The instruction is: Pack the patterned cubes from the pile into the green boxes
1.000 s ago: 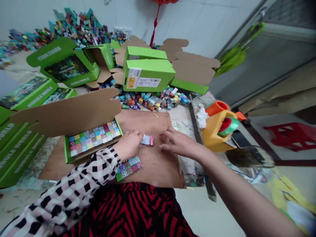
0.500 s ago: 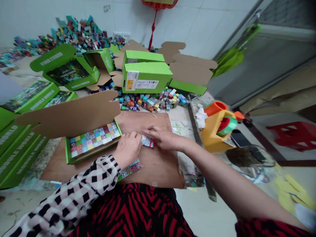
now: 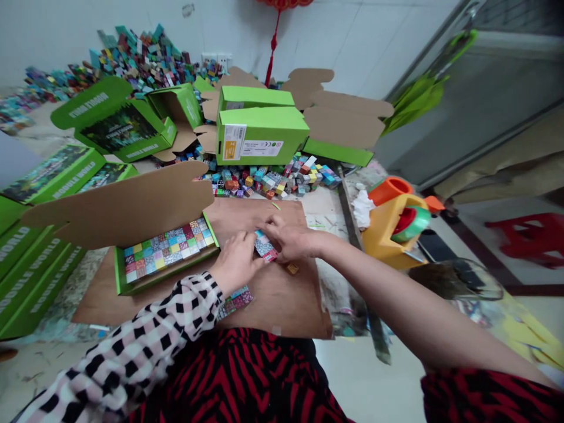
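My left hand and my right hand meet over a small cluster of patterned cubes on a brown board. Both hands pinch that cluster from opposite sides, fingers curled round it. One small brownish cube lies loose on the board just below my right hand. A second flat block of cubes peeks out under my left wrist. To the left stands an open green box with a full layer of coloured cubes, its cardboard lid raised.
A heap of loose cubes lies behind the board, beneath closed green boxes. More green boxes are stacked at the left. An orange and yellow tape dispenser stands at the right, beside a metal ruler.
My right hand moved left onto the cube cluster and now grips it together with my left hand. The cluster is tilted up off the board, and a small loose cube lies beside it.
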Motion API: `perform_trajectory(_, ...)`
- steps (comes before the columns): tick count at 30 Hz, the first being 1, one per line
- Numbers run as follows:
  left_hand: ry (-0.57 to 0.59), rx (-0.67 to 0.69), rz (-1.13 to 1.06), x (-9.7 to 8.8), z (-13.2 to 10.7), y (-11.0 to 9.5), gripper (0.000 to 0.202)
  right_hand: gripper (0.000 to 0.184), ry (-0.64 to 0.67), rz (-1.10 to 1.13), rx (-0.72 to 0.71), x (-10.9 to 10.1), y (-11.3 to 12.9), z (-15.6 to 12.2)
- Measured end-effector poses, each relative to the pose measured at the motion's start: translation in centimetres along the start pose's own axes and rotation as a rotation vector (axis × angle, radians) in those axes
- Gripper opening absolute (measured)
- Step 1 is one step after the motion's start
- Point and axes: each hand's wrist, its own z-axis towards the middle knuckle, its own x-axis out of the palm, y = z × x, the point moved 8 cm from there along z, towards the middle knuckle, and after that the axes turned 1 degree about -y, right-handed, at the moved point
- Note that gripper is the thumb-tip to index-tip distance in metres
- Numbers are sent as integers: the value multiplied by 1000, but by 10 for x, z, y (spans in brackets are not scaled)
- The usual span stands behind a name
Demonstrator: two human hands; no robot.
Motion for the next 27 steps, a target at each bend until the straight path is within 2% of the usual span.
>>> perform_trajectory(3, 25, 24, 56, 6, 6, -5, 48, 64, -22, 9, -37, 2, 3, 0)
perform_trajectory(8, 14, 51, 81, 8, 9, -11, 43, 51, -64, -45, -94, 4, 4, 3)
perform_trajectory(13, -12, 41, 85, 9, 9, -13, 38, 50, -84, -168, -63, 0, 2, 3)
perform_trajectory(17, 2, 44, 107, 10, 10, -13, 40, 53, -87, -282, 21, -9, 2, 0)
perform_trajectory(21, -24, 52, 166, 8, 10, -12, 38, 60, -114, -336, 133, -17, -7, -6)
perform_trajectory(23, -28, 35, 196, 7, 10, -9, 39, 73, -136, -311, 161, -18, -15, -9)
perform_trajectory(25, -18, 11, 218, 6, 10, -6, 42, 90, -151, -248, 123, -16, -20, -11)
perform_trajectory(27, -20, 9, 236, 4, 10, -5, 45, 94, -143, -209, 42, -13, -20, -11)
